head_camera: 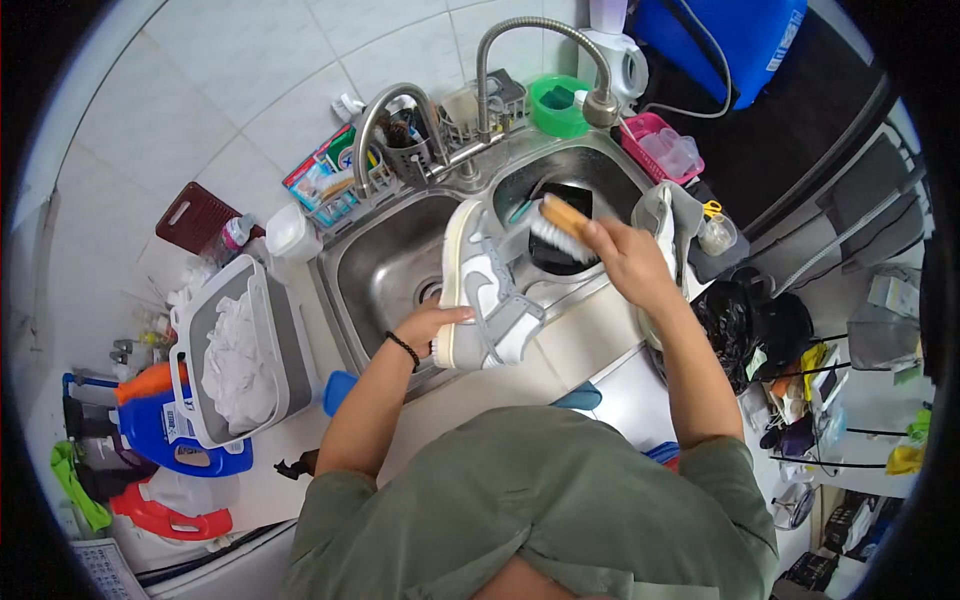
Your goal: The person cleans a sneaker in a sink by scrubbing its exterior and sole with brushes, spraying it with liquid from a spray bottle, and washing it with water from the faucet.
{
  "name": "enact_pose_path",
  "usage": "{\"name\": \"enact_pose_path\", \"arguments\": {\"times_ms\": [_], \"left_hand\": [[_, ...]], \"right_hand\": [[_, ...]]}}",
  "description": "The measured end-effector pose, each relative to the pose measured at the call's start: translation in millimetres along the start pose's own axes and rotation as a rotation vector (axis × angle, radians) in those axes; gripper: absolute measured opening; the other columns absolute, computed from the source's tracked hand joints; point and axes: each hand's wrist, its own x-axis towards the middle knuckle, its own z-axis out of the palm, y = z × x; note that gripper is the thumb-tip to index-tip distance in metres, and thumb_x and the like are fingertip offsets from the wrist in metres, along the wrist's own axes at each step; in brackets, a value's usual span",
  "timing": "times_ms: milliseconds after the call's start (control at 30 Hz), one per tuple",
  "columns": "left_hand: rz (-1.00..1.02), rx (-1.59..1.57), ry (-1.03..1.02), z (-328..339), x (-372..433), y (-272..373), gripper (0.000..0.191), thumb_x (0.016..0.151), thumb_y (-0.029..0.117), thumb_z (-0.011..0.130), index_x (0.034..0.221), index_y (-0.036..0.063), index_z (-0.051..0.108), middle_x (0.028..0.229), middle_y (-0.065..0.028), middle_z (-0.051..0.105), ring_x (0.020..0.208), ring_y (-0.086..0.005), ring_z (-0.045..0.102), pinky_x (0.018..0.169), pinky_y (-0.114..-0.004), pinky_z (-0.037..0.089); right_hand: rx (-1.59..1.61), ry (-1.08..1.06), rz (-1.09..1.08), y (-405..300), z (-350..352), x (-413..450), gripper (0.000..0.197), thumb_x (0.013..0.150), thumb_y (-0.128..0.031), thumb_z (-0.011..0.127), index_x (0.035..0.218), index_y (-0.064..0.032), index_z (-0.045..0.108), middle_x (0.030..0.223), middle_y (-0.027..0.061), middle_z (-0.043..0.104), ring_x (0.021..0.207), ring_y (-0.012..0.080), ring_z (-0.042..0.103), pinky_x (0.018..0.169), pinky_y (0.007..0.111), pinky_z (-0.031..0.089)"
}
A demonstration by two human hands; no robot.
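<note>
My left hand [431, 326] grips a grey and white high-top sneaker [484, 300] by its sole, above the front edge of a double stainless-steel sink [382, 255]. The shoe's side with the swoosh faces up. In my right hand [630, 259] is a wooden-backed scrub brush [562, 217], its white bristles turned down and towards the shoe, a little apart from it. Under the brush, a black tray-like thing [577, 199] lies in the right basin. A second light-coloured shoe [667, 217] stands just right of that basin, partly hidden behind my right forearm.
Two curved metal faucets [544, 26] rise behind the sink. A green bowl [551, 124] and a pink basket [652, 131] stand at the back right. On the left are a grey and white tub [289, 360] holding white cloth, a white container [289, 232] and a blue detergent jug [150, 420].
</note>
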Motion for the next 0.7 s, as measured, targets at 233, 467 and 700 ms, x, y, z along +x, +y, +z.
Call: {"name": "enact_pose_path", "arguments": {"times_ms": [233, 467, 700], "left_hand": [[0.124, 0.241, -0.099, 17, -1, 5, 0.074, 0.073, 0.006, 0.08, 0.139, 0.0022, 0.046, 0.126, -0.009, 0.062, 0.115, -0.021, 0.06, 0.099, -0.036, 0.048], [0.156, 0.227, -0.046, 18, -3, -4, 0.079, 0.07, 0.002, 0.08, 0.141, 0.003, 0.043, 0.127, -0.0077, 0.06, 0.118, -0.0206, 0.057, 0.102, -0.036, 0.044], [0.185, 0.325, -0.076, 17, 10, -1, 0.087, 0.067, 0.001, 0.082, 0.143, 0.0034, 0.039, 0.13, -0.0056, 0.057, 0.123, -0.018, 0.051, 0.105, -0.034, 0.04]], "right_hand": [[-0.4, 0.061, -0.395, 4, 117, 43, 0.06, 0.096, -0.055, 0.04, 0.07, -0.0125, 0.073, 0.063, 0.0159, 0.066, 0.061, 0.0382, 0.066, 0.059, 0.049, 0.053], [-0.4, -0.131, -0.52, -10, 132, 50, 0.057, 0.096, -0.052, 0.037, 0.075, -0.0146, 0.075, 0.066, 0.0133, 0.068, 0.064, 0.0319, 0.07, 0.06, 0.046, 0.054], [-0.487, 0.014, -0.525, 10, 126, 70, 0.053, 0.099, -0.045, 0.039, 0.073, -0.0115, 0.072, 0.067, 0.0144, 0.068, 0.059, 0.0327, 0.068, 0.058, 0.047, 0.055]]}}
